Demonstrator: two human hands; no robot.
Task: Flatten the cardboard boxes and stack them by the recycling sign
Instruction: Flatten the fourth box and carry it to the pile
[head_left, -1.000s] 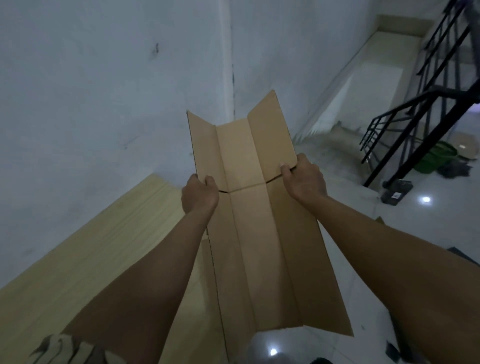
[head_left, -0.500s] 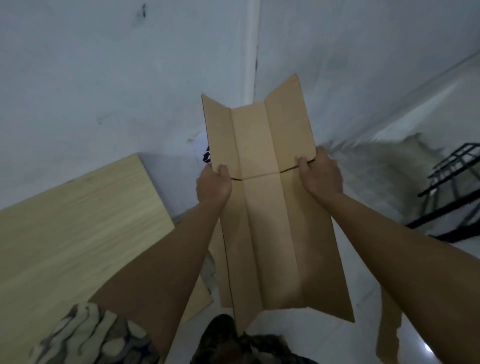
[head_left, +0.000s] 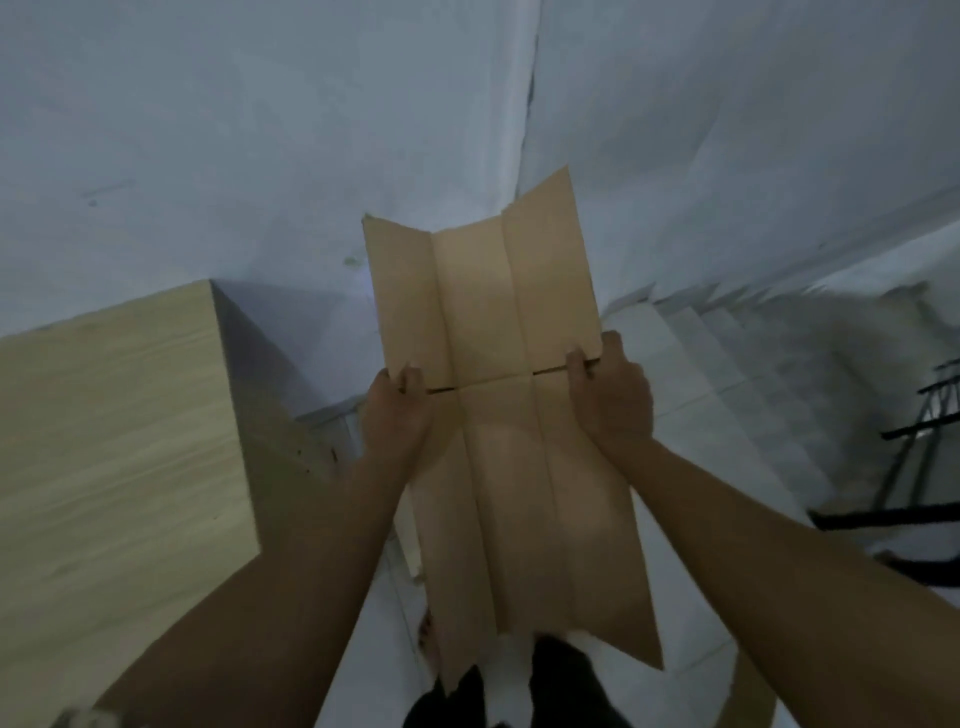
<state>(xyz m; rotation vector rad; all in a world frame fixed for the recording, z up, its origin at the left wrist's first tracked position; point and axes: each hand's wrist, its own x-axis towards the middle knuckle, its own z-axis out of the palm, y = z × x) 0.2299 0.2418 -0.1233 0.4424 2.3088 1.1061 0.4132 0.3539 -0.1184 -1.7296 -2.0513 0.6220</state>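
Note:
A flattened brown cardboard box (head_left: 511, 478) hangs upright in front of me, its long creases running top to bottom and its top flaps spread slightly. My left hand (head_left: 397, 410) grips its left edge at the flap slit. My right hand (head_left: 613, 395) grips the right edge at the same height. The lower end of the cardboard reaches down over my legs and hides the floor behind it. No recycling sign shows in the head view.
A light wooden table (head_left: 119, 447) stands at the left against the white wall (head_left: 260, 130). A wall corner (head_left: 527, 104) is straight ahead. Tiled steps (head_left: 727, 364) and a black railing (head_left: 914, 467) lie at the right. Another cardboard strip (head_left: 748, 696) is at the bottom right.
My view has swung left and down: the wall corner and table now fill the frame, the railing has slid to the right edge. Both hands keep the same grip on the cardboard.

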